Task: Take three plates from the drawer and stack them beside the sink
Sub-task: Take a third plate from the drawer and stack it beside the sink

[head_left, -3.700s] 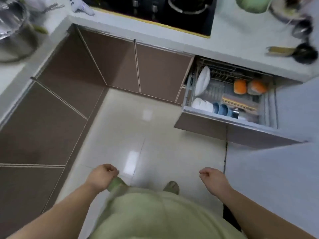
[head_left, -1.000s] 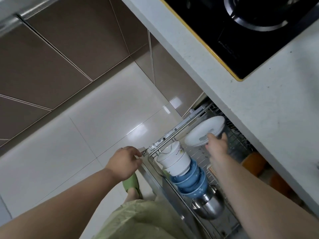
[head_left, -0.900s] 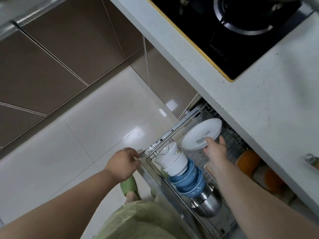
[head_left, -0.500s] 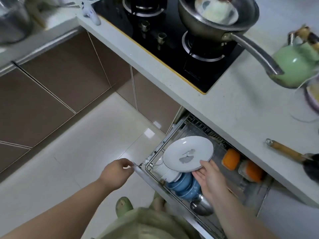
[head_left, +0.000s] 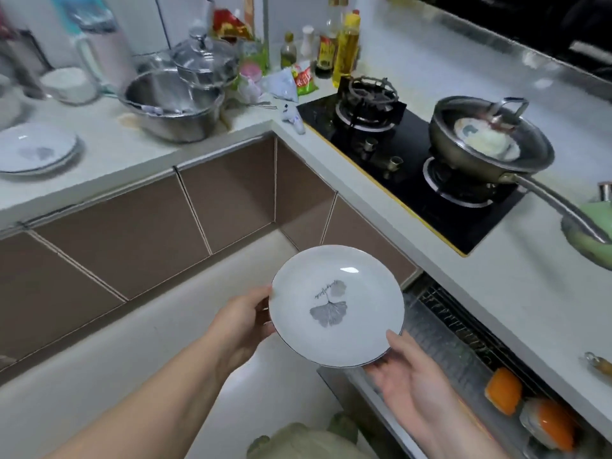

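Observation:
A white plate (head_left: 336, 306) with a grey leaf print is held level above the floor, in front of the open drawer (head_left: 440, 342). My left hand (head_left: 245, 321) grips its left rim. My right hand (head_left: 409, 372) supports its near right rim from below, thumb on top. Two matching white plates (head_left: 34, 150) lie stacked on the counter at the far left. The drawer's wire rack shows orange-lidded containers (head_left: 503, 390) at the right. The sink is out of view.
A steel pot (head_left: 172, 104) with a glass lid stands on the corner counter among bottles and packets. A wok (head_left: 490, 140) with a long handle sits on the black gas hob (head_left: 407, 160). A green kettle (head_left: 592, 236) is at the right edge. Brown cabinet doors line the floor.
The plate has been lifted out of the drawer rack. My left hand left the drawer's corner and took the plate's left rim. The view swung up toward the counter.

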